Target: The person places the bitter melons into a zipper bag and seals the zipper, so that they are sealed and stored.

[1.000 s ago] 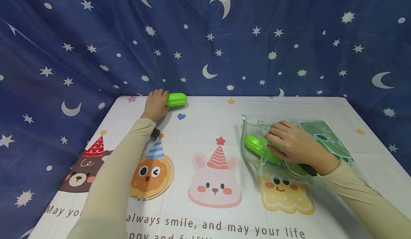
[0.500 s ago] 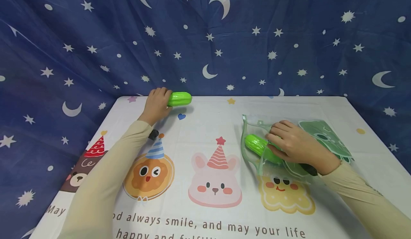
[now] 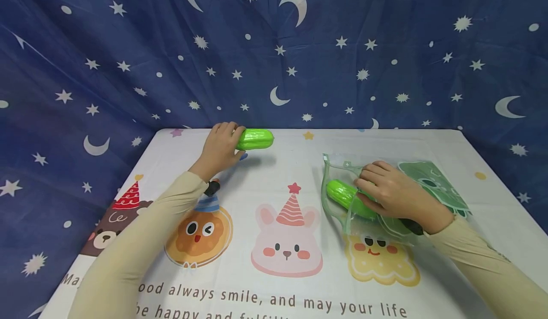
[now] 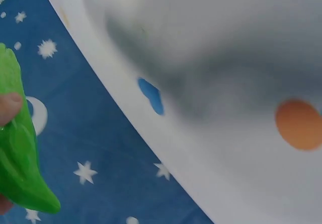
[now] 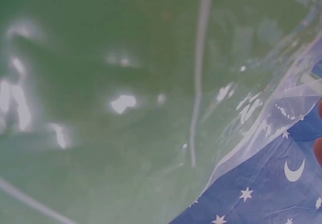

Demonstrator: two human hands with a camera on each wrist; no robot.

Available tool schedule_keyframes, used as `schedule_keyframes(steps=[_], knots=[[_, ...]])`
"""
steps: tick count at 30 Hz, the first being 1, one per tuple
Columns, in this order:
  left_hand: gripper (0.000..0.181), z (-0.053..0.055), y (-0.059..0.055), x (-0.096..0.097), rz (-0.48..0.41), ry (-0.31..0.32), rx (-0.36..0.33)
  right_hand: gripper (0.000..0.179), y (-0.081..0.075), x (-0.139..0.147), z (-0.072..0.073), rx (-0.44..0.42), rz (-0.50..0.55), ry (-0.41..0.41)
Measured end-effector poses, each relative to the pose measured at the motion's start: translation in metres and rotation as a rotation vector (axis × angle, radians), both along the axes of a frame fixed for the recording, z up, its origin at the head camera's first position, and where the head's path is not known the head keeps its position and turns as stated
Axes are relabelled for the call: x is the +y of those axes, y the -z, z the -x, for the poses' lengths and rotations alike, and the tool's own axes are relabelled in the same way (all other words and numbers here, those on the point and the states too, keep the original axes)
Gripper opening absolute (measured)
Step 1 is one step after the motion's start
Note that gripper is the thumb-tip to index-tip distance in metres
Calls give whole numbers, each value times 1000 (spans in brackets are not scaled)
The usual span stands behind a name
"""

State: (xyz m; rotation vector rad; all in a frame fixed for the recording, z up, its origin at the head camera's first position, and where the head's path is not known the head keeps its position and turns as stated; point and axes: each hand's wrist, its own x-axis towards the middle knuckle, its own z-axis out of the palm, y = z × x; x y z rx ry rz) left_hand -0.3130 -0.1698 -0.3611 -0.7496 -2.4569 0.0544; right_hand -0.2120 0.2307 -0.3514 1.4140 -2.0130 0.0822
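Note:
My left hand [image 3: 219, 150] grips a bright green toy cucumber [image 3: 257, 139] by one end, near the back of the table. A shadow lies on the cloth below it, apart from it. In the left wrist view, the cucumber [image 4: 22, 163] shows a tapered tip, with fingertips pressed to it. On the right, my right hand [image 3: 387, 190] pinches the upper layer of a clear zip bag [image 3: 428, 178] with a green print. The bag's mouth gapes toward the left. Another green cucumber [image 3: 341, 193] lies inside, partly hidden under my fingers. Bag film fills most of the right wrist view.
A white tablecloth [image 3: 282, 166] printed with cartoon animals and lettering covers the table. Behind it hangs a dark blue curtain [image 3: 265, 47] with moons and stars, right at the table's back edge.
My left hand has lifted its cucumber from the table's back and carried it to the right. The right hand and the bag have stayed in place.

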Motion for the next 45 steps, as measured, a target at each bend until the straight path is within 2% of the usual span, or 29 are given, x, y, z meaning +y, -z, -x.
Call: schedule_keyframes(steps=[7, 17, 25, 34, 40, 45], knots=[[59, -15, -2, 13, 8, 51, 37, 35, 0, -1, 0, 5, 1, -5], [56, -36, -3, 34, -25, 137, 91, 37, 0, 0, 0, 11, -12, 7], [57, -47, -1, 49, -5, 179, 99, 36, 1, 0, 1, 6, -6, -1], [60, -52, 5, 64, 35, 238, 53, 36, 1, -1, 1, 5, -6, -5], [60, -55, 9, 78, 39, 308, 6, 36, 1, -1, 1, 9, -12, -8], [60, -57, 11, 86, 82, 368, -26, 37, 1, -1, 1, 5, -21, -3]])
